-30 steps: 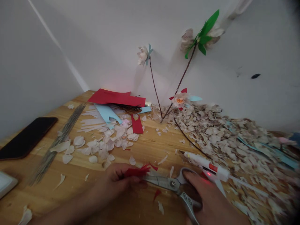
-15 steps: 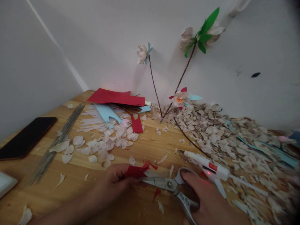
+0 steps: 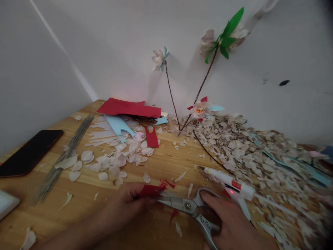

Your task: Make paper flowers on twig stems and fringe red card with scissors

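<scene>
My left hand (image 3: 130, 199) pinches a small piece of red paper (image 3: 151, 190) whose right end is cut into fine fringe. In my right hand (image 3: 229, 222) is a pair of silver scissors (image 3: 188, 205), fingers through the handle loops. The scissor blades point left and lie at the lower edge of the red paper, close to my left fingertips; the tips are partly hidden there. Red paper scraps lie on the wooden table (image 3: 104, 194) beneath the blades. A white glue gun (image 3: 229, 180) with a red light lies just beyond my right hand.
Petals (image 3: 239, 149) heap along the right; more petals (image 3: 114, 163) are scattered mid-left. Flower stems (image 3: 170, 90) lean against the wall. Red sheets (image 3: 130, 108), blue paper (image 3: 116, 125) and a red strip (image 3: 152, 137) lie behind. At left are thin wires (image 3: 70, 149) and a phone (image 3: 30, 152).
The scissors and both hands stay nearly in place, with only a very slight shift. The red paper is still in my left hand, and nothing else has visibly moved.
</scene>
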Demonstrator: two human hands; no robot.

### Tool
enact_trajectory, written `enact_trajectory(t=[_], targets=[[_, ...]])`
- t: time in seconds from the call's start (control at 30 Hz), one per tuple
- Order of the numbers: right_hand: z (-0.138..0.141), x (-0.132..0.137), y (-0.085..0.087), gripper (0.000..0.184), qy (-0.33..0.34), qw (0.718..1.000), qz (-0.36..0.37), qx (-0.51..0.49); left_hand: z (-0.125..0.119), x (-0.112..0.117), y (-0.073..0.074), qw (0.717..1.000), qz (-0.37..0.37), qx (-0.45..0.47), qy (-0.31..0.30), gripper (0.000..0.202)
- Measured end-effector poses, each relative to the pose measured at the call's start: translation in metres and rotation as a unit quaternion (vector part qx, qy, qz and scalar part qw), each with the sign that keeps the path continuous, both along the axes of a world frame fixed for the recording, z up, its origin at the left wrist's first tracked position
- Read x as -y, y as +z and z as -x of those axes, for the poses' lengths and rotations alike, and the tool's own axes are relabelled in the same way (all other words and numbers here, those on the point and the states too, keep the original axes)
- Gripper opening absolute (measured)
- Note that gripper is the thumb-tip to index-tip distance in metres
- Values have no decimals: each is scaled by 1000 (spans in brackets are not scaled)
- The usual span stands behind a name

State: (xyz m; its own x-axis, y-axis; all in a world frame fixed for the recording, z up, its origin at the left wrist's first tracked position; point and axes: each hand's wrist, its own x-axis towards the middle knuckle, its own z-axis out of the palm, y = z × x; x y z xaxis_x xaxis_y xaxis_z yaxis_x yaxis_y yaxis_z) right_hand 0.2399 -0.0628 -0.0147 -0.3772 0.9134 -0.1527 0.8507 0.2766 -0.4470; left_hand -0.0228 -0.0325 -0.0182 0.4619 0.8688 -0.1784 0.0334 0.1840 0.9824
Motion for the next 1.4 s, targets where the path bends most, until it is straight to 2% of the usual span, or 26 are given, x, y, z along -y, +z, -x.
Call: enact_trajectory(t=[0.13, 0.27, 0.47, 0.73, 0.87, 1.07, 1.2, 1.4], targets=[[-3, -1, -4, 31, 10, 1000, 1, -1, 0, -1, 4, 997, 56, 44, -18, 12], [-7, 0, -9, 34, 10, 1000, -9, -1, 0, 0, 0, 993, 107, 54, -12, 11], [-7, -1, -7, 27, 24, 1000, -10, 14, 1, 1, -2, 990, 126, 65, -15, 11], [-7, -4, -3, 23, 44, 997, -49, 31, 1, 1, 0, 987, 153, 57, -11, 18], [-7, -3, -4, 23, 28, 998, -42, 42, -1, 1, 1, 990, 129, 62, -13, 12], [2, -2, 7, 28, -41, 999, 27, 22, 2, 1, -3, 995, 83, 48, 8, 12], [5, -1, 10, 19, -32, 999, 29, 23, 2, 0, -4, 999, 42, 24, 16, 13], [3, 1, 5, 15, -24, 999, 12, 24, 2, -1, -6, 1000, -2, 4, 17, 14]])
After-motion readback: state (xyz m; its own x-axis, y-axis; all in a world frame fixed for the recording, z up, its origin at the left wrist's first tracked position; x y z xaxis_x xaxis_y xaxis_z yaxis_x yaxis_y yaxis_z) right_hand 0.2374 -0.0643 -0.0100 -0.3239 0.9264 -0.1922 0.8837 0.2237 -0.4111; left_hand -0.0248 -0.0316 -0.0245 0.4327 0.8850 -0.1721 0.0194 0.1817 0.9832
